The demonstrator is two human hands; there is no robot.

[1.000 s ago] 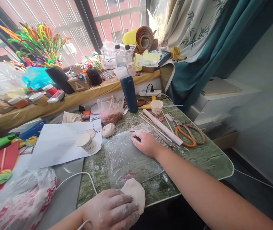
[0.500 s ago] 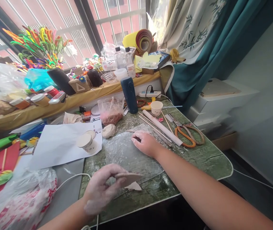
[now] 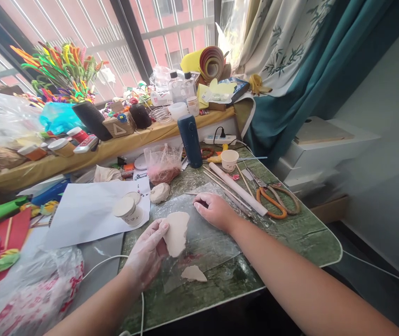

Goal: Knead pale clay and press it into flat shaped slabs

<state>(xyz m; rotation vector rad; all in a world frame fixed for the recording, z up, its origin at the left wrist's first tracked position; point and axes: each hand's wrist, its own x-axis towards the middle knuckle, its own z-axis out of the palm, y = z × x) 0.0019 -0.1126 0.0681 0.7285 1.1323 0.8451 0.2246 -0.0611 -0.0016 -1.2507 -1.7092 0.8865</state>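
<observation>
My left hand, dusted with white powder, pinches a thin, flat sheet of pale clay with one ragged edge, held up above the table. Below it a smaller torn clay scrap lies on the clear plastic sheet. My right hand rests on that sheet with its fingers curled in; whether something is inside them is hidden. A thin stick shows just beyond its knuckles. Farther back sits a lump of clay.
Right of the sheet lie a pale rolling pin, thin wooden sticks and orange-handled scissors. A blue bottle and a paper cup stand behind. Lidded cups rest on white paper at left. A white cable crosses the left side.
My left hand has turned the clay sheet from edge-on to upright, its broad face now showing, and raised it slightly. The right hand has stayed in place.
</observation>
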